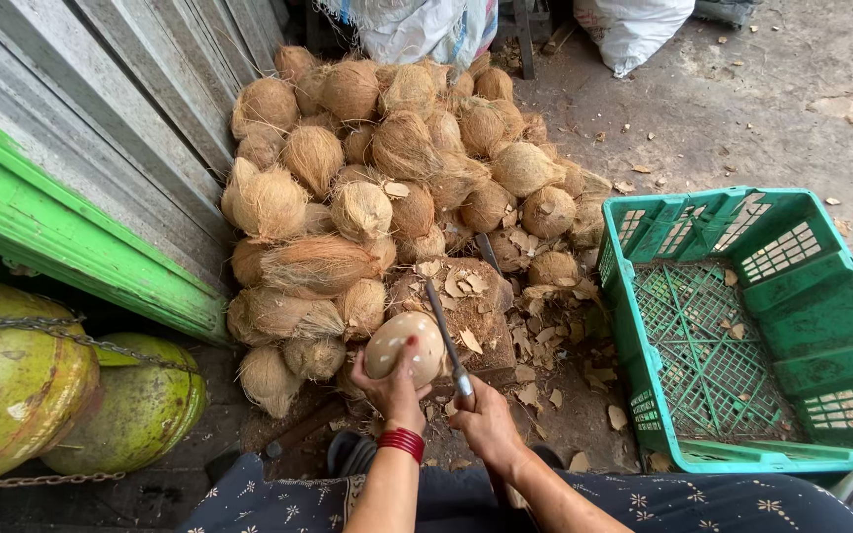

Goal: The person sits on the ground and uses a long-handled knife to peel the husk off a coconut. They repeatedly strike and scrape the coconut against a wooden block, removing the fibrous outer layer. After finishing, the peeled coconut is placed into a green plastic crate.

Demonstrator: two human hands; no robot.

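Closest to the camera is the person's lap in dark cloth with small flowers (pixel 278 494). Just past it are the two hands. The left hand (pixel 394 387), with a red bangle (pixel 402 441) on the wrist, has its grip closed around a peeled, pale coconut (pixel 405 345) and holds it up over a wood block (pixel 466 301). The right hand (pixel 486 419) has its grip closed tight on the handle of a long knife (pixel 443 331). The blade points up and away, just beside the coconut.

This looks like the shaving step: the shell is nearly clean and smooth. The next cut needs the blade to stay clear of the left fingers.

Around the block lie brown shell chips (pixel 530 341). Behind it sits a big pile of hairy brown coconuts (pixel 377 168). To the right stands a green crate (pixel 742 326), with only a few chips in it. At the left are two green-yellow round things (pixel 61 385) with a chain across them, under a green ledge (pixel 71 237). At the top are white sacks (pixel 634 25). No labels or signs can be seen.
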